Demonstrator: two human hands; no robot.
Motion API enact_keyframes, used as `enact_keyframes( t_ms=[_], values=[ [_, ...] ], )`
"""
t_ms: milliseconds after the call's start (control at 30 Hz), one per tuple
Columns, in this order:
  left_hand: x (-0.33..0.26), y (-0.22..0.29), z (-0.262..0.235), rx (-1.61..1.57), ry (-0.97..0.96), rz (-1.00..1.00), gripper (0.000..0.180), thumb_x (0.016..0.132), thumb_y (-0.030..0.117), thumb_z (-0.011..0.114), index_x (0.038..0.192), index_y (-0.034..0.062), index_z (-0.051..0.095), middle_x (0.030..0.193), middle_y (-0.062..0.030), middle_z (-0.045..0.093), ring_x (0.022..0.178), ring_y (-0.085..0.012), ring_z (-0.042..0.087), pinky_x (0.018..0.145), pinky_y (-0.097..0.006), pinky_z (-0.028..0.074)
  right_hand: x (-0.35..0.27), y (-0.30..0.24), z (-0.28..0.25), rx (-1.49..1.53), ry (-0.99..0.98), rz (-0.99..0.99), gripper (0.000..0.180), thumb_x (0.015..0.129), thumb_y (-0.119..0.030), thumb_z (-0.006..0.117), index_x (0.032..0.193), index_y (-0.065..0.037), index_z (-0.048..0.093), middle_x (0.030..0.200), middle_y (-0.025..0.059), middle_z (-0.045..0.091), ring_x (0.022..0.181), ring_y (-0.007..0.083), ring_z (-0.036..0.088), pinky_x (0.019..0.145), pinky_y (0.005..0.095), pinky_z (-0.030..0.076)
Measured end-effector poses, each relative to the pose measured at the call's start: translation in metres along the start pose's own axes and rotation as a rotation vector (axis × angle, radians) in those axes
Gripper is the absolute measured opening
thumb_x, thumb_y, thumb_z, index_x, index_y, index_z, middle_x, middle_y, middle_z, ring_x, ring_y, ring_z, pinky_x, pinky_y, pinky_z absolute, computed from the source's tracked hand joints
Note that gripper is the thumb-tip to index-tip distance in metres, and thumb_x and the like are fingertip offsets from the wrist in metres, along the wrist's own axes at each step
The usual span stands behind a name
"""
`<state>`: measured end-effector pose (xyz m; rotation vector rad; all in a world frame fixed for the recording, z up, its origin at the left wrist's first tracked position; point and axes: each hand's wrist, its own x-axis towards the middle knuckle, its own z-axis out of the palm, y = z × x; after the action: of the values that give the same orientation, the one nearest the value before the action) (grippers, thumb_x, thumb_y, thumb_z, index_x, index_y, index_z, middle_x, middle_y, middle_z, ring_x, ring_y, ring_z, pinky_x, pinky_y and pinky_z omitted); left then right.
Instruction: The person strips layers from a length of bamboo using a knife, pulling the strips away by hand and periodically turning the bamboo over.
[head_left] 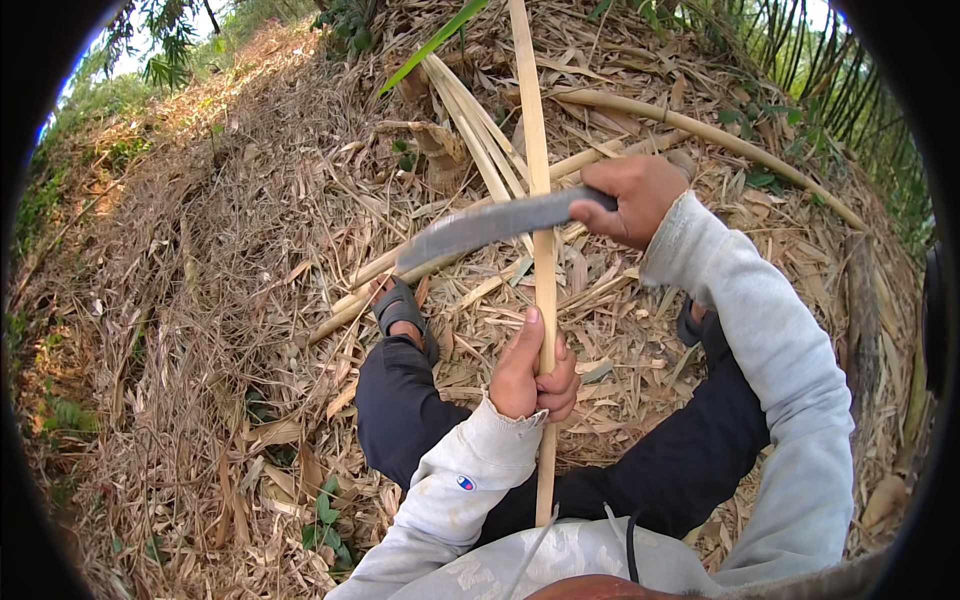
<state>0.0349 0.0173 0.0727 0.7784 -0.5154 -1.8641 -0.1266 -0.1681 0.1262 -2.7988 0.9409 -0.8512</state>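
A long, pale bamboo strip [541,270] runs away from my body, from my lap toward the far edge of the view. My left hand [535,373] is closed around its lower part, thumb pointing up along it. In my right hand [634,197] is the handle of a machete with a dark, curved blade [480,225]. The blade points left and lies across the strip, above my left hand; whether its edge touches the strip I cannot tell. The blade's far end is slightly blurred.
Several split bamboo strips [470,125] lean beyond the blade, near a cut stump [438,150]. Bamboo poles [720,135] lie across the leaf-littered ground [220,290]. My sandalled left foot [405,318] is close to the pole ends. Green bamboo stalks [850,100] stand at the far right.
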Motion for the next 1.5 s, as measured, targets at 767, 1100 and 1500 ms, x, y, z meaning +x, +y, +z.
enact_keyframes(
  t_ms=[767,1100,1500],
  values=[
    [0.002,0.011,-0.004,0.001,0.034,0.018,0.049,0.101,0.055,0.027,0.085,0.0113,0.042,0.049,0.0026,0.024,0.034,-0.0086,0.018,0.031,-0.027,0.018,0.026,0.050,-0.006,0.068,0.091,0.515,0.079,0.092,-0.070,0.031,0.070,0.001,0.056,0.068,0.0217,0.056,0.071,0.0410,0.056,0.069,0.0439,0.045],
    [-0.009,0.118,0.006,0.412,0.030,0.053,0.044,0.103,0.049,0.028,0.087,0.0105,0.045,0.051,0.0042,0.027,0.033,-0.0064,0.021,0.029,-0.024,0.024,0.022,0.056,-0.003,0.963,0.262,1.028,0.076,0.081,-0.084,0.029,0.062,-0.011,0.039,0.053,-0.0017,0.031,0.038,0.0112,0.033,0.037,0.0295,0.033],
    [-0.040,0.026,0.007,0.493,-0.041,-0.097,0.041,0.103,0.044,0.031,0.092,0.0072,0.044,0.056,-0.0038,0.039,0.037,-0.0151,0.039,0.038,-0.031,0.040,-0.004,0.003,-0.046,1.252,0.192,0.804,0.050,0.091,-0.048,0.060,0.095,0.002,0.060,0.050,-0.0080,0.028,0.037,0.0059,0.031,0.036,0.0253,0.032]
  ],
)
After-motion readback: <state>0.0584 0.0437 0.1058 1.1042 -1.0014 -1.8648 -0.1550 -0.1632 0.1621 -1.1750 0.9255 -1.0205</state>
